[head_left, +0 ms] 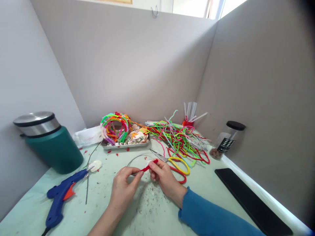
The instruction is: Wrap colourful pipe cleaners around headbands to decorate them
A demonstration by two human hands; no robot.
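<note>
My left hand (124, 187) and my right hand (164, 176) meet over the pale green table (147, 209). Both pinch a short red pipe cleaner (149, 166) that is wound on a thin grey metal hoop (134, 159). The hoop arcs away behind my left fingers. My right arm wears a blue sleeve (209, 219). Scissors (176, 163) with yellow and red handles lie just beyond my right hand.
A blue glue gun (62, 193) lies at the left, beside a teal bin (50, 142) with a steel lid. A metal tray (125, 144) holds wrapped hoops and shells. Loose pipe cleaners (180, 139), a jar (227, 139) and a black pad (251, 203) are at the right.
</note>
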